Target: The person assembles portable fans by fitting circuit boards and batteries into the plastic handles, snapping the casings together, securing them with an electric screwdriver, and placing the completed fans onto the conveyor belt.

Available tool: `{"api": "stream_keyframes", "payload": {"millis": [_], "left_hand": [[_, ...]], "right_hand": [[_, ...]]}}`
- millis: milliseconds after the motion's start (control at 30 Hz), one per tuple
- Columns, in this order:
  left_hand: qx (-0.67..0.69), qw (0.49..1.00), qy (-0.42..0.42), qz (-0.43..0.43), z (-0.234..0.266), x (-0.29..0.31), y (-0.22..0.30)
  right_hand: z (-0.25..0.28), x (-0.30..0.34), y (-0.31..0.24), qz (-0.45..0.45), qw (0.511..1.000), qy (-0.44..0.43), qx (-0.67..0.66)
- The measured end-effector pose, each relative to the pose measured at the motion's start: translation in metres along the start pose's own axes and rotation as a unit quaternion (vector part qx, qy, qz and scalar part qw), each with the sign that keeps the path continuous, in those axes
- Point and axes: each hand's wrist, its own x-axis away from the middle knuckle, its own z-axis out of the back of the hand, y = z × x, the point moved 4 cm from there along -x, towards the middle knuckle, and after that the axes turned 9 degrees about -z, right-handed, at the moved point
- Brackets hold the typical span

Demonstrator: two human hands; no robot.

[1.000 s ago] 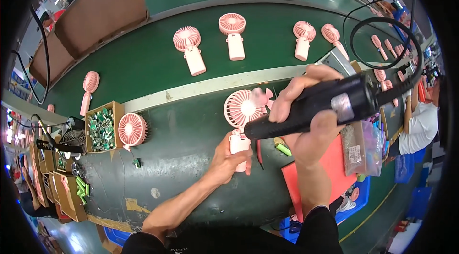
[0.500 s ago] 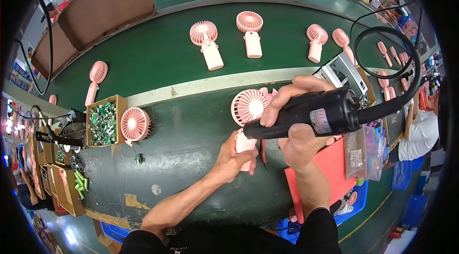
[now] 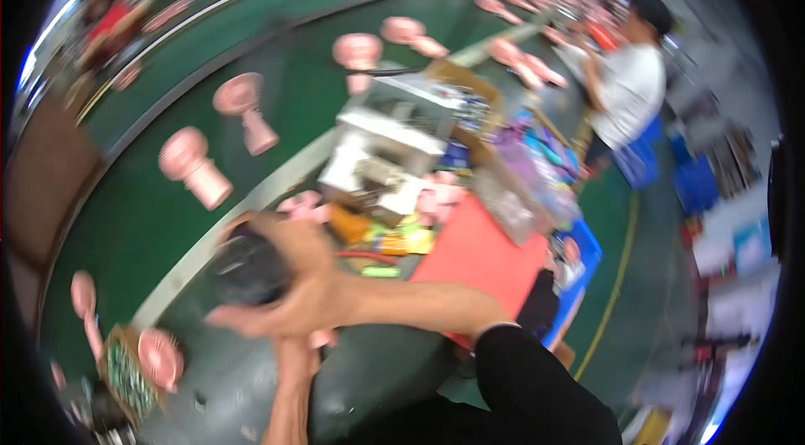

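Note:
A black electric screwdriver [image 3: 243, 269], seen end-on and blurred, sits in my right hand [image 3: 310, 277], whose fingers wrap round its body. Directly below it, my left hand [image 3: 295, 353] is mostly covered by the right one, so its fingers do not show. A small pink part [image 3: 321, 338] pokes out beside the left wrist; whether the left hand holds it I cannot tell. Just beyond my hands lie pink plastic pieces [image 3: 306, 206] on the dark bench.
Several pink handheld fans [image 3: 205, 183] lie on the green conveyor belt [image 3: 109, 210]. A box of circuit boards [image 3: 126, 374] stands near left beside a fan head [image 3: 159, 359]. Rightward are a white-and-silver device [image 3: 377, 139], a red sheet [image 3: 486, 256] and a person in white [image 3: 631, 89].
The view has swung to the right and blurred. The screwdriver, formerly seen side-on against a pink handheld fan in my left hand, now points its rear end at me and covers that fan.

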Motion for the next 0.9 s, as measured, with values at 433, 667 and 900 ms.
{"api": "stream_keyframes", "payload": {"millis": [433,667,900], "left_hand": [[0.023,0.999,0.005,-0.037,-0.029,0.003,0.02],[-0.031,0.994,-0.043,-0.094,-0.039,0.003,0.022],[-0.003,0.997,-0.035,-0.076,-0.033,-0.003,0.031]], "right_hand": [[-0.012,0.001,-0.004,0.09,0.99,0.036,-0.105],[0.021,-0.005,-0.021,0.051,0.995,0.053,-0.073],[0.073,-0.038,-0.034,-0.03,0.967,0.196,-0.159]]}}
